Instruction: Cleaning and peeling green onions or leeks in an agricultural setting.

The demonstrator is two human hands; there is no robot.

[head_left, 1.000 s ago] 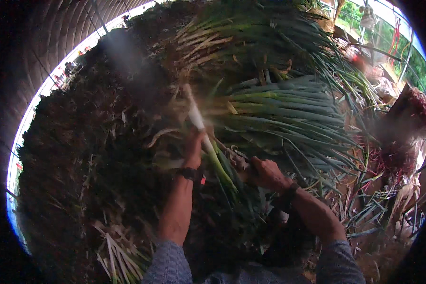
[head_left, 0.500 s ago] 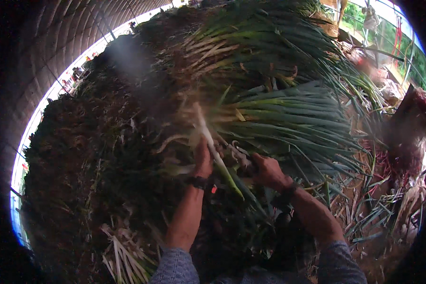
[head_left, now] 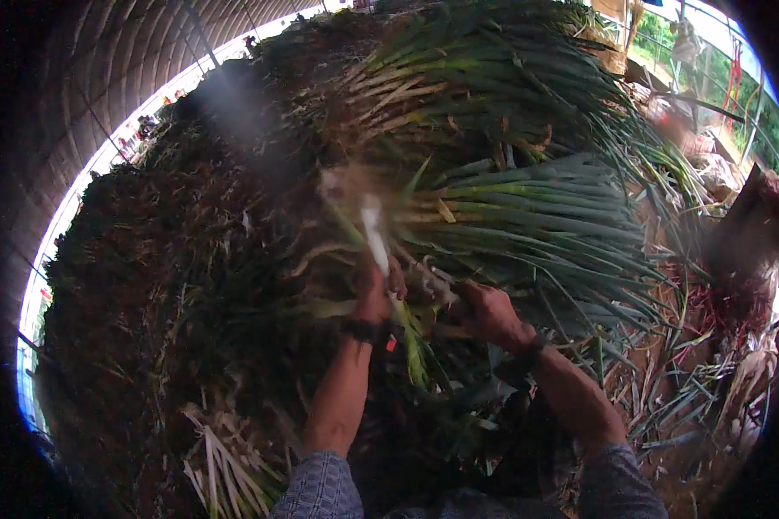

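My left hand is closed around a long green onion, held steeply with its white stem pointing away from me. The leaves droop below my fist, and pale blurred scraps show beyond the white end. To the right, my right hand is wrapped round a metal tool, whose thin tip points toward the onion. Its exact kind is hard to make out. Just beyond both hands lies a thick layer of green onions, pale ends left and green leaves right.
Another heap of green onions lies farther back. Dark, dry plant waste is piled across the left side. Several whitish stems lie at lower left. Cut leaves litter the ground at right, near a reddish net sack.
The onion in my left hand has turned more upright, and its leaves now hang closer to my wrist. Blurred pale scraps have appeared beyond its white end. My right hand has barely moved.
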